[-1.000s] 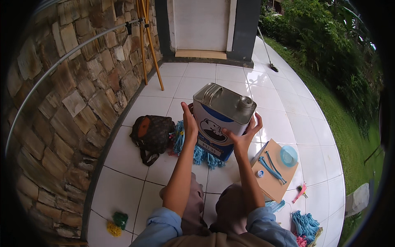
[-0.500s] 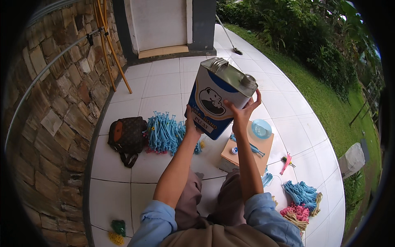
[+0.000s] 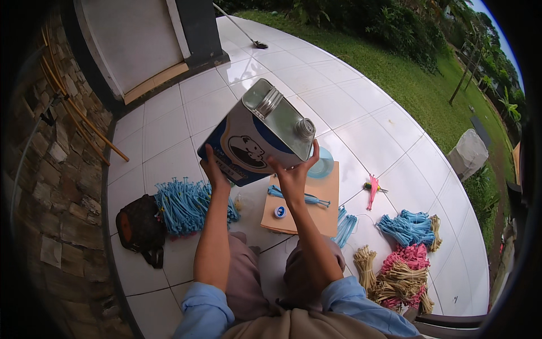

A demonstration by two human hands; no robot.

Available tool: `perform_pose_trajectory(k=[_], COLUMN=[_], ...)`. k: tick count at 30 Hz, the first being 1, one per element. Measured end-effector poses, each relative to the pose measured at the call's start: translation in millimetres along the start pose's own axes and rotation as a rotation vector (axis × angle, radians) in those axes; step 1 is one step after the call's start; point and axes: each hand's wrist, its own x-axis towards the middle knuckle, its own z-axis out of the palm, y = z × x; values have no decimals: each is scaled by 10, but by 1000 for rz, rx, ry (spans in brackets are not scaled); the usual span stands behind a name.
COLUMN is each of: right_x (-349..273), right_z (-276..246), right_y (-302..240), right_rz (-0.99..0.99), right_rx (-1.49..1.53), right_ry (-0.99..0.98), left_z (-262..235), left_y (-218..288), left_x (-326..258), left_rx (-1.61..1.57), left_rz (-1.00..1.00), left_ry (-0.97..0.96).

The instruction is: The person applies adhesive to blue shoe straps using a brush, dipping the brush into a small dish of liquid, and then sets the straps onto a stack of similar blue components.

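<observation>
Hands (image 3: 254, 172) partly behind tilted can (image 3: 259, 133)

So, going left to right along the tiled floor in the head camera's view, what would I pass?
Dark brown bag → heap of light blue ties → brown board → small pink tool → bundle of blue ties → pale bin on the grass.

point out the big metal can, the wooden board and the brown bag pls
large rectangular blue and white metal can (image 3: 257, 138), head view, on its side panel
flat tan wooden board (image 3: 316, 212), head view, on its bare centre
dark brown bag (image 3: 138, 229), head view, on its body
</observation>
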Motion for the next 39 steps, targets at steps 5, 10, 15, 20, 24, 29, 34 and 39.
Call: perform_pose_trajectory(k=[5, 10, 15, 20, 24, 29, 34, 39], right_x=[-43, -72, 52, 118, 137, 166, 192, 202], right_z=[-145, -233, -334, -480, -514, -467, -416, -338], right_y=[278, 479, 549, 709, 714, 774, 897, 958], right_rz=[118, 143, 238, 295, 362, 333, 250, 216], right_rx=[-47, -311, -290, -51, 91, 249, 209, 299], right_ry=[197, 303, 267, 271, 315, 361, 406, 464], left_z=[113, 148, 257, 560, 778, 988, 1138, 1240], left_y=[-76, -145, -144, -86, -40, 70, 140, 169], left_x=[-34, -17, 125, 55, 11, 32, 66, 120], left_rx=[269, 431, 609, 736, 927, 1016, 1044, 1127], left_rz=[68, 87, 210, 379, 527, 583, 577, 649], left_ry=[128, 142, 88, 23, 47, -9, -88, -108])
